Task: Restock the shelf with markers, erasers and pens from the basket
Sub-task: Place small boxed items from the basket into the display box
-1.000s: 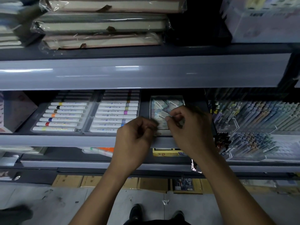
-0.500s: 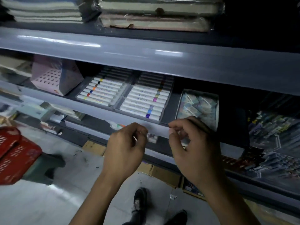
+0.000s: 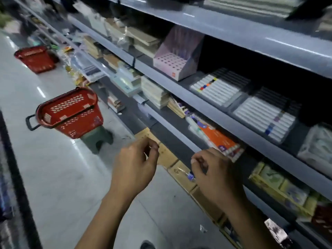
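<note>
My left hand (image 3: 136, 164) hangs in front of the lower shelf with thumb and forefinger curled together; nothing shows between them. My right hand (image 3: 213, 175) is curled beside it, and a small clear wrapper with a blue piece (image 3: 190, 176) hangs at its thumb side. The red basket (image 3: 68, 112) stands on a green stool (image 3: 97, 139) on the floor to the left. On the grey shelf (image 3: 233, 126) lie two trays of white markers (image 3: 215, 88) (image 3: 265, 114) and a box of erasers (image 3: 318, 146) at the far right.
A second red basket (image 3: 36, 58) stands farther down the aisle. An orange marker pack (image 3: 219, 139) lies on the shelf below, just above my right hand. Cardboard boxes (image 3: 167, 155) line the floor under the shelving. A pink display stand (image 3: 177, 58) sits left of the markers.
Both hands have drawn back from the eraser box and dropped below the shelf edge. The view has swung left, so the basket on the stool and the aisle have come into sight.
</note>
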The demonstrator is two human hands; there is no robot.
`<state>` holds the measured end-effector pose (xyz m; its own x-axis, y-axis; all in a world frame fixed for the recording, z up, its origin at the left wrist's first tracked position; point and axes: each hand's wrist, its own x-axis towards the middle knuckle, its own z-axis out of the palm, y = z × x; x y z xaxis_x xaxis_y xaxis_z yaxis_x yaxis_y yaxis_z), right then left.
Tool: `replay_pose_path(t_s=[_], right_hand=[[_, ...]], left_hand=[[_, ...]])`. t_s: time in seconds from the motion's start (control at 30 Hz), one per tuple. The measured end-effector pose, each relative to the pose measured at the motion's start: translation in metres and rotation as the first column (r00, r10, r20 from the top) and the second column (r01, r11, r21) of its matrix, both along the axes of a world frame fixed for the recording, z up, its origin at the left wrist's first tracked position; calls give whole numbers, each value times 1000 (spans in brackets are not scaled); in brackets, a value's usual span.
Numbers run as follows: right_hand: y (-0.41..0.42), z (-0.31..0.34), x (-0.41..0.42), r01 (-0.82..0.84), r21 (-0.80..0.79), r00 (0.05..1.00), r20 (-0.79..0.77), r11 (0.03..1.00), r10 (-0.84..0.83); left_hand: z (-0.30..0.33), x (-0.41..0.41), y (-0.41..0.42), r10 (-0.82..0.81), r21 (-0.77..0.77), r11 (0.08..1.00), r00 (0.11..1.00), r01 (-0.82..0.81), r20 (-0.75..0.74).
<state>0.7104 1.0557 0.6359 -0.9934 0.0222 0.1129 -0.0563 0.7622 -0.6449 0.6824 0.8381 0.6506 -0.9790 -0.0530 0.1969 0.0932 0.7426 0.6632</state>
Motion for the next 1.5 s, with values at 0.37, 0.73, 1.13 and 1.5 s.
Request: replay_pose_path(t_s=[0.37,0.73,1.13,1.5], right_hand=[[-174,-22,-22,-382,159,924,38,910,381],[-278,-26,-33,-646,145,763,76,750,642],[-325,-38,-103,-626,139,780,124,767,614],[-398,-71,-300,-616,106,785,172,781,595]], left_hand=[[-27,69,-185,363,-30,932,920,-362,147],[-45,124,-265,594,-103,803,779,-586,201],[-60,58,-318,576,-190,817,766,-544,284],[-76,-147,-383,482,-308,870,801,-386,356]])
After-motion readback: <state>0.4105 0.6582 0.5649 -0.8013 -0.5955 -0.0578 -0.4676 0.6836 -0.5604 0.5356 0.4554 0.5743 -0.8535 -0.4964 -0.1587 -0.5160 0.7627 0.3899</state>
